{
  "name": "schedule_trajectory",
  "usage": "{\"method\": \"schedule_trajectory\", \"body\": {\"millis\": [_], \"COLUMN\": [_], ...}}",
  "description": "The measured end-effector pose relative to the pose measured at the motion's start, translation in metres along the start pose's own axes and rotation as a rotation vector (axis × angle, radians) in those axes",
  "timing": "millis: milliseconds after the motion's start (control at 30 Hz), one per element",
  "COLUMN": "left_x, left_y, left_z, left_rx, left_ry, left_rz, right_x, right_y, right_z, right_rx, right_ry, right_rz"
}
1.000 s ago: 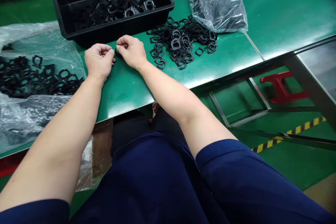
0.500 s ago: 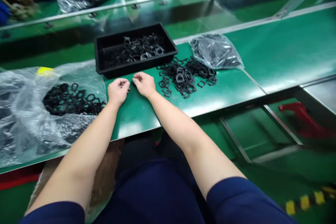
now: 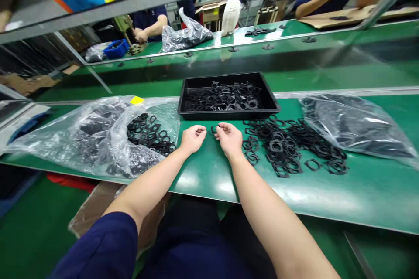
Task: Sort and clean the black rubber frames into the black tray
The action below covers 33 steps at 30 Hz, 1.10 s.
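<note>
Between thumb and fingers of my right hand (image 3: 229, 139) is a small black ring part (image 3: 214, 129), just in front of the black tray (image 3: 229, 116). My left hand (image 3: 194, 138) is closed in a pinch a little to its left; anything between its fingertips is too small to make out. Many black ring parts lie inside the tray. To the right of my right hand spreads a loose pile of black ring parts (image 3: 278, 146) on the green table (image 3: 209, 178). An open clear bag (image 3: 114, 135) on the left holds more black parts (image 3: 150, 133).
A filled clear bag (image 3: 360, 124) lies at the right of the table. Behind the tray, a metal rail (image 3: 343, 91) runs across. People work at the far bench, near a blue bin (image 3: 116, 49) and a grey plastic bag (image 3: 185, 37). A shelf beam hangs overhead.
The view has swung left and up, showing more of the bench and people opposite. My hands have moved slightly apart, and a ring part now shows at my right fingertips.
</note>
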<state>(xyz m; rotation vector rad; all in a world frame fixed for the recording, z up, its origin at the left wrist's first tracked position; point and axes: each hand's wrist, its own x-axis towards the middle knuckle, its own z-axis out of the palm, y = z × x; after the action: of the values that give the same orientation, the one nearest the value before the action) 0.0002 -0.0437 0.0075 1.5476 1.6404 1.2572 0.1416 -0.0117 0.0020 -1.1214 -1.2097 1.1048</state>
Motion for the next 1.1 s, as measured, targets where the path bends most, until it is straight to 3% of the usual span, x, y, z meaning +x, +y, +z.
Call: {"method": "schedule_trajectory", "body": {"millis": [133,300,433,633,733,833,967,1100], "left_x": [-0.001,0.006,0.022,0.045,0.051,0.051,0.042,0.021], "left_y": [0.006,0.009,-0.004,-0.036,-0.045,-0.049,-0.047,-0.042], "left_z": [-0.032,-0.11,-0.159,-0.202,-0.21,-0.203,-0.185,-0.168], "left_rx": [0.158,0.673,1.006,1.068,1.046,1.036,1.059,1.092], "left_ry": [0.008,0.028,0.014,0.099,0.106,0.047,-0.042,-0.057], "left_rz": [0.061,0.119,-0.116,-0.35,-0.465,-0.537,-0.416,-0.29], "right_x": [0.001,0.001,0.0,0.003,0.004,0.003,0.003,0.003], "right_y": [-0.002,-0.005,-0.004,-0.001,-0.001,-0.002,-0.001,-0.001], "right_z": [0.001,0.001,-0.002,-0.001,0.0,-0.001,-0.003,-0.002], "right_rx": [-0.062,-0.101,-0.128,-0.173,-0.193,-0.197,-0.203,-0.189], "right_ry": [-0.028,-0.044,-0.046,-0.082,-0.091,-0.093,-0.09,-0.089], "right_rz": [0.003,0.015,-0.001,-0.003,-0.004,-0.001,0.001,0.003]}}
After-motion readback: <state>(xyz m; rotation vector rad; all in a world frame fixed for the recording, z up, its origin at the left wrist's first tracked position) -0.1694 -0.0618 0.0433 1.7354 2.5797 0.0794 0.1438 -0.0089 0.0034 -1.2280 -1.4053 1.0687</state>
